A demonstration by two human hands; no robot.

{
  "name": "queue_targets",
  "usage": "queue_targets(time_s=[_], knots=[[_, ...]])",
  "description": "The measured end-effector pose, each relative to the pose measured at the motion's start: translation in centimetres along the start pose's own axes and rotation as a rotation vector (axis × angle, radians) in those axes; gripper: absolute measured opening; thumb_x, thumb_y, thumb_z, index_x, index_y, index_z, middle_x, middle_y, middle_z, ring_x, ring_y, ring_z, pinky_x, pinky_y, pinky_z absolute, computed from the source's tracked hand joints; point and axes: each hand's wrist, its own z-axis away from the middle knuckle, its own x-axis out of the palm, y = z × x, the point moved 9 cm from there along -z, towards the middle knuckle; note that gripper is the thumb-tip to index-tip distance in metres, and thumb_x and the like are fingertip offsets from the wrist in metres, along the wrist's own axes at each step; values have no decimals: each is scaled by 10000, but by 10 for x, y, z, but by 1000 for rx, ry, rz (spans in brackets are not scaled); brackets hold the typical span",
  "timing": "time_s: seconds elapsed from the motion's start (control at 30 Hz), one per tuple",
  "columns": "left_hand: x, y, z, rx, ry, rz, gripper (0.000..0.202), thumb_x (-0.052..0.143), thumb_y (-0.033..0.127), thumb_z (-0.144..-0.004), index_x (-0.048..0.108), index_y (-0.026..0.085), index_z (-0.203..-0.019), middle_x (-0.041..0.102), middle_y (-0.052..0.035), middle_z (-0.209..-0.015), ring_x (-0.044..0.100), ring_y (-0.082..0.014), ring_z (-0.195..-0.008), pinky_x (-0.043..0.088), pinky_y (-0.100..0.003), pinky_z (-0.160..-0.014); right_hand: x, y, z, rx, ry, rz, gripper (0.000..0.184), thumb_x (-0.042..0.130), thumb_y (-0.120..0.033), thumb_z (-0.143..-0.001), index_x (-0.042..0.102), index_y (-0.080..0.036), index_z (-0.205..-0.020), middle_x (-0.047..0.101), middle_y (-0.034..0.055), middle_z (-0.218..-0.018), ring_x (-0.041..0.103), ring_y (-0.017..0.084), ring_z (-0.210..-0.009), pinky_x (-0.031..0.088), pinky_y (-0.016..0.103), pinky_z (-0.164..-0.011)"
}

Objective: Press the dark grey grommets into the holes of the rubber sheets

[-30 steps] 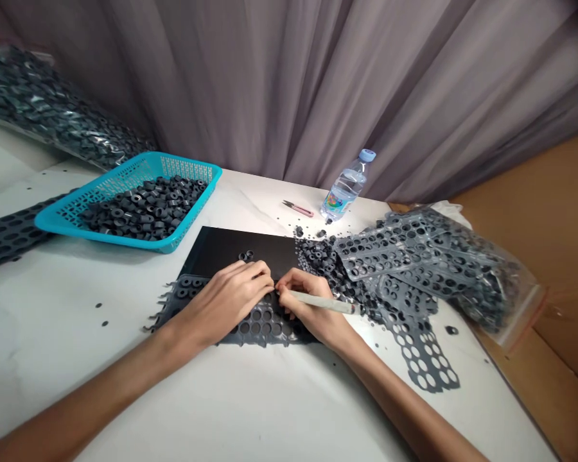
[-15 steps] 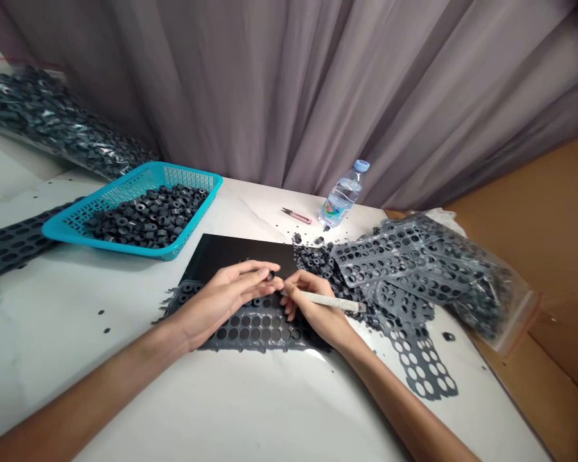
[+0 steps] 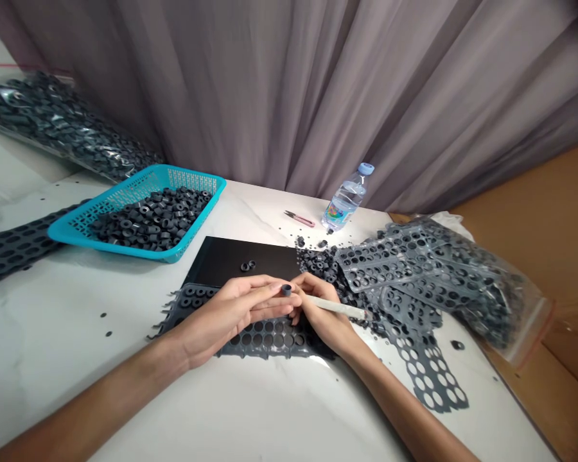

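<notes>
Between the fingers of my left hand (image 3: 231, 308) is a small dark rubber ring (image 3: 286, 290), its hollow end facing up. My right hand (image 3: 324, 317) is closed around a pale, stick-like tool (image 3: 340, 308); its tip is hidden by my fingers, close to the ring. Beneath both hands lies a dark rubber sheet (image 3: 264, 350) with rows of round places, some at the left with rings in them. This sheet rests on a black board (image 3: 226, 253), where two loose rings (image 3: 248, 265) sit just beyond my left hand.
A blue basket (image 3: 110, 249) of dark rings stands left, before a full plastic bag (image 3: 67, 128). Another holed sheet (image 3: 17, 247) lies far left. Pink-handled snips (image 3: 299, 219) and a water bottle (image 3: 345, 199) are behind. Loose rings (image 3: 322, 263) and holed sheets (image 3: 438, 372) crowd the right.
Both hands have shifted slightly right, and the ring in my left hand now shows more clearly. Two loose rings on the board, mostly covered before, are in plain view.
</notes>
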Motion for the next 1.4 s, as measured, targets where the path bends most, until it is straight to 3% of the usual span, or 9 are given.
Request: queue_targets(time_s=[0.8,0.97,1.07,1.1,1.17,1.27,1.33,1.4], knots=[[3,1,2,-31,-26,-23,364,688,393,-975,749,141,-1231,753,-143,-1271,652,-284,-1292,472,-384,-1179,1,-1,1,-5,-35,-3,329,634,-519,-974,622,-195,-919,632,-2,-726,579,130,-586,493,244,-562],[-5,8,0,24,5,-129,395,646,413,-994,713,131,-1263,752,-152,-1268,666,-279,-1276,494,-390,-1156,1,3,0,5,-26,-4,331,625,-516,-982,613,-193,-909,627,-7,-719,578,123,-572,499,238,-547],[-36,45,3,226,181,-466,376,633,422,-991,702,162,-1254,771,-128,-1228,716,-278,-1193,542,-415,-1100,-1,5,0,24,7,16,330,609,-510,-992,607,-191,-909,651,6,-751,585,119,-568,493,229,-523],[-52,66,10,341,313,-628,355,635,421,-985,708,181,-1237,778,-112,-1210,733,-274,-1155,554,-419,-1081,-2,4,1,28,20,26,328,609,-506,-993,604,-191,-902,655,7,-750,587,119,-569,490,226,-518],[-87,112,35,574,684,-938,317,638,417,-974,716,217,-1206,788,-78,-1160,751,-268,-1097,569,-423,-1052,-2,2,2,30,33,49,321,610,-495,-993,602,-191,-890,655,7,-745,591,120,-578,491,223,-521],[-134,150,66,740,1025,-1143,314,568,381,-1004,661,197,-1242,769,-90,-1163,750,-244,-1076,595,-378,-1000,-1,-2,3,25,33,78,319,610,-484,-993,599,-190,-872,654,8,-740,592,121,-583,496,224,-528],[-161,160,72,745,1106,-1224,329,549,370,-1005,641,178,-1256,761,-114,-1163,748,-259,-1067,590,-407,-1000,0,-4,3,22,30,87,316,608,-482,-993,596,-191,-871,654,9,-736,590,123,-580,497,226,-525],[-178,162,71,729,1113,-1309,312,561,362,-994,657,191,-1236,741,-119,-1228,704,-298,-1161,523,-479,-1084,1,-3,3,16,25,98,312,599,-481,-997,598,-193,-877,657,10,-738,592,126,-580,499,229,-525]])
